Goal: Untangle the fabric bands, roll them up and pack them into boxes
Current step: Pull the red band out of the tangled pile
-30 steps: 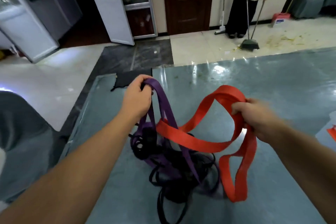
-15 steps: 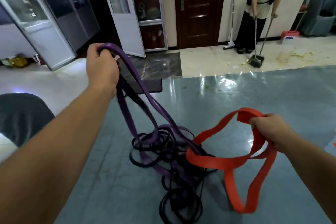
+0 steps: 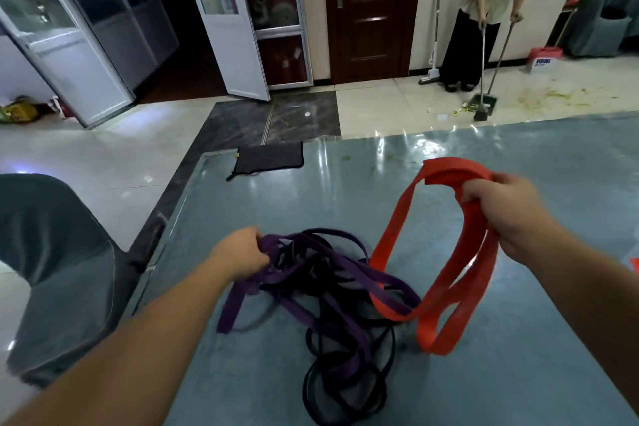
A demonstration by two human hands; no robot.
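Left hand (image 3: 242, 254) gripping purple band (image 3: 340, 268) atop tangled black bands (image 3: 345, 387) on desk (image 3: 380, 190); right hand (image 3: 505, 209) clutching red band (image 3: 397, 235), raised, lower loops btwn hands w/ purple.

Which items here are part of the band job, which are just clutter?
Job: red band in right hand; purple band in left hand; black bands.
Clutter: black pouch, grey chair, dustpan.

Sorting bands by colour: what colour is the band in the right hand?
Red band, head view.
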